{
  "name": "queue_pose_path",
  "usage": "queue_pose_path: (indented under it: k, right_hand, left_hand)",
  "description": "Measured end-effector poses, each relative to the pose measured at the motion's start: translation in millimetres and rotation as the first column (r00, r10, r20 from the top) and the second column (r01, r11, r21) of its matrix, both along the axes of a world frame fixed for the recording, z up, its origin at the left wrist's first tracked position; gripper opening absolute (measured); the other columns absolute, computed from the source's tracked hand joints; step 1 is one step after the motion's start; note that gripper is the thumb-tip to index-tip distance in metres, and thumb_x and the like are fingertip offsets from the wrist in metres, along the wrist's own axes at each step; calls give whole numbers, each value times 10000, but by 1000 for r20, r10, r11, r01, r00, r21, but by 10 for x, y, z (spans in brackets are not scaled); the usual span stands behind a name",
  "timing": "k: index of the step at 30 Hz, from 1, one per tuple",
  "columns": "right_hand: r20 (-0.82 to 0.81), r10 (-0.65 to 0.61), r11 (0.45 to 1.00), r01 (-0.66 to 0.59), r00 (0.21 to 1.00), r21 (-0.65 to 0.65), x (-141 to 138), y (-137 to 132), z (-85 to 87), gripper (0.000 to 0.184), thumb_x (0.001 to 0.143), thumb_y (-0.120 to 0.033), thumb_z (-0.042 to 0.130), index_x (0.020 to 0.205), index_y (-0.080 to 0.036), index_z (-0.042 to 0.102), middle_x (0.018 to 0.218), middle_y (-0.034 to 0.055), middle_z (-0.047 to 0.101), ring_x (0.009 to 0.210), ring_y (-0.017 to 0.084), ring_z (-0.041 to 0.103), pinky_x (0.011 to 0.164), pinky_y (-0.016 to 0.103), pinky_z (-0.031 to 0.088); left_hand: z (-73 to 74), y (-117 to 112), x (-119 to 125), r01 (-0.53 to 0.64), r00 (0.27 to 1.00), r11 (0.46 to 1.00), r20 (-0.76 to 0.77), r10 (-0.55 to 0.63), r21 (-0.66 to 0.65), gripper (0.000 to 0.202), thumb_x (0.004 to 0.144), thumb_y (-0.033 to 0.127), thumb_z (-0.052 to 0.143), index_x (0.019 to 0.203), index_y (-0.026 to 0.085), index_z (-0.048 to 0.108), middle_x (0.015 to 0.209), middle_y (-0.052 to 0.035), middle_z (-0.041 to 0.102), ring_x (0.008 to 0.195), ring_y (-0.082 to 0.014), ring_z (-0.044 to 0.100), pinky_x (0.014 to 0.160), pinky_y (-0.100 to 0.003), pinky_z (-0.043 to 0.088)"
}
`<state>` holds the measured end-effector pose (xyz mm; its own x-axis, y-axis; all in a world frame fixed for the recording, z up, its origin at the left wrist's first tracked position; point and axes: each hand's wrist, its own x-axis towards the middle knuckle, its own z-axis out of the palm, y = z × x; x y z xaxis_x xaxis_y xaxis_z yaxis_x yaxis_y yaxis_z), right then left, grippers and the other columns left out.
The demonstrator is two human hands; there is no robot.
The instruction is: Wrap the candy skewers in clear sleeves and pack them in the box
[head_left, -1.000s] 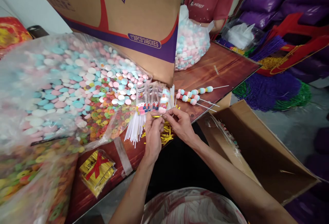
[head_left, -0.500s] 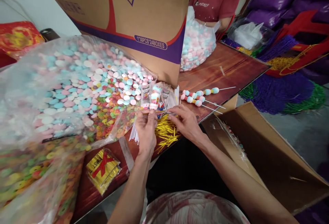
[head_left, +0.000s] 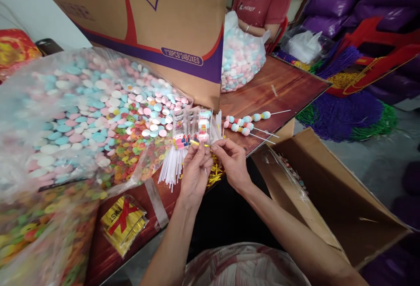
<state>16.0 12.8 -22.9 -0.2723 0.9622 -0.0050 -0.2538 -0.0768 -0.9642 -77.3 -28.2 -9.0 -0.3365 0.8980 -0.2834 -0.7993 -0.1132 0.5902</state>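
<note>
My left hand [head_left: 196, 167] is closed around the lower end of a marshmallow candy skewer [head_left: 204, 126] in a clear printed bag, which stands upright above the fingers. A gold twist tie [head_left: 206, 145] runs across the neck of that bag. My right hand [head_left: 233, 161] pinches the tie's right end between thumb and fingertips. Below the hands lies a pile of gold twist ties [head_left: 215, 173], partly covered by them. White sticks [head_left: 171, 168] fan out left of my left hand, and printed bags [head_left: 180, 129] lie just behind them.
Unwrapped candy skewers [head_left: 246, 124] lie to the right. A big bag of marshmallows and gummy rings [head_left: 95, 111] fills the left, beside a twist-tie packet [head_left: 124, 224]. A tall carton [head_left: 183, 27] stands behind; an open carton [head_left: 328, 189] sits lower right. Another person [head_left: 262, 5] sits across.
Both hands have shifted right over the table, uncovering more white sticks and covering more of the twist-tie pile. The tie now lies across the bag's neck. The camera view has turned slightly right.
</note>
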Motion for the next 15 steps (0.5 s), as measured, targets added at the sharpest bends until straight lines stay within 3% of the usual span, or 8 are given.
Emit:
queue_pose_path:
  k: [3,9,12,15]
  right_hand:
    - [4,-8,1000,8,1000,-2,5,-9,-21,167,788,-347,706,771,-188,657,744,-6,614,696,136,543,665,258,457]
    - [73,11,999,-15,997,42,25,-6,19,200,803,-369,692,754,-188,625,736,-3,606,693,140,537,674,265,458]
    - [9,61,997,-61,998,-38,11,-30,21,238,814,-415,672,761,-201,583,707,-14,564,660,133,511,638,259,448]
    - [-105,191,969,-205,976,-141,65,-9,40,295,809,-461,672,750,-214,521,683,-36,484,582,109,429,544,235,387]
  left_hand:
    - [-3,-5,20,-2,1000,1000,-26,2,-2,289,697,189,847,743,137,566,676,23,542,496,-4,333,436,-108,274]
    - [-12,-5,105,-82,959,996,-272,72,-24,333,716,304,838,728,157,539,632,40,533,468,-13,330,426,-123,260]
    - [-3,6,101,-45,983,997,-179,35,-55,316,743,259,815,722,156,516,582,56,478,438,-8,291,396,-108,217]
    - [52,-17,43,89,994,986,82,-77,-142,245,840,148,697,717,153,485,540,82,371,402,-3,228,364,-99,172]
